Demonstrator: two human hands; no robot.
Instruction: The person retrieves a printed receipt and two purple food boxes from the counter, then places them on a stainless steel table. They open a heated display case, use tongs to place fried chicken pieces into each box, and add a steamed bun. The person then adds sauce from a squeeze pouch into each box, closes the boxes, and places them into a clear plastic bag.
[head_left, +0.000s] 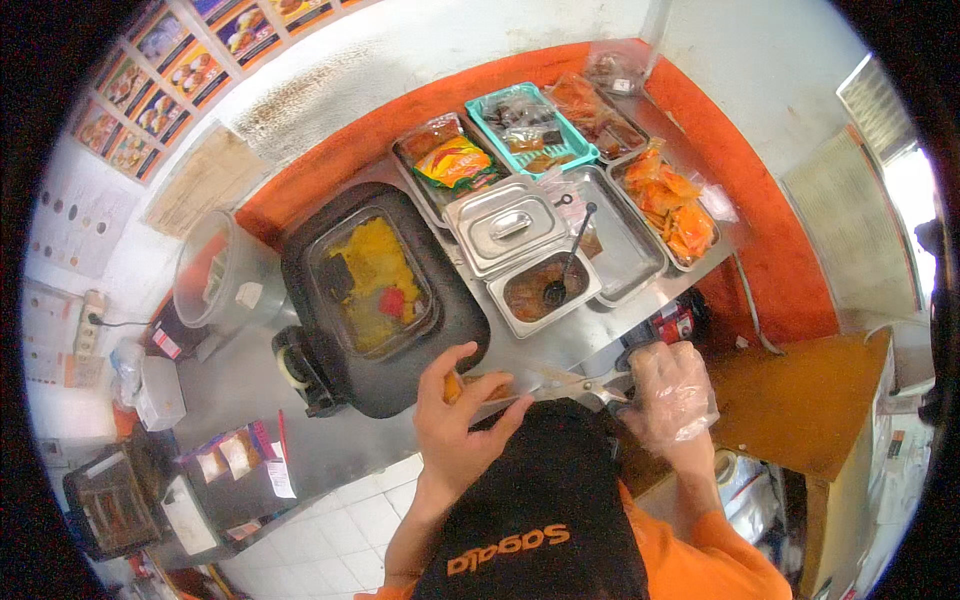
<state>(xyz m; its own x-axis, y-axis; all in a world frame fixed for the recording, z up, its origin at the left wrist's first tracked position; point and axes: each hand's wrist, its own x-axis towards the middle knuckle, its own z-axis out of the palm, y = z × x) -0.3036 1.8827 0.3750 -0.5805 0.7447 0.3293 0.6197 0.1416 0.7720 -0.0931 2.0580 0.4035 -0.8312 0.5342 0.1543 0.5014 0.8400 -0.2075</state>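
Observation:
My left hand (455, 427), bare, pinches a small clear plastic packet (495, 388) with orange-brown contents in front of my dark apron (517, 495). In my right hand (673, 397), which wears a clear plastic glove, is a pair of scissors (588, 387). Its blades point left at the packet and look parted; whether they touch the plastic I cannot tell. Just beyond sits a steel container (517, 322) of brown sauce with a black ladle (576, 251) in it. Left of that, a clear container (375, 285) with yellow food and a red patch rests on a black tray (469, 330).
Farther back stand a lidded steel container (510, 225), a turquoise basket (532, 127) of packets, and a steel tray (667, 206) of orange packets. A tape dispenser (304, 371) and a clear bucket (225, 270) are left. A brown wooden surface (795, 397) lies right.

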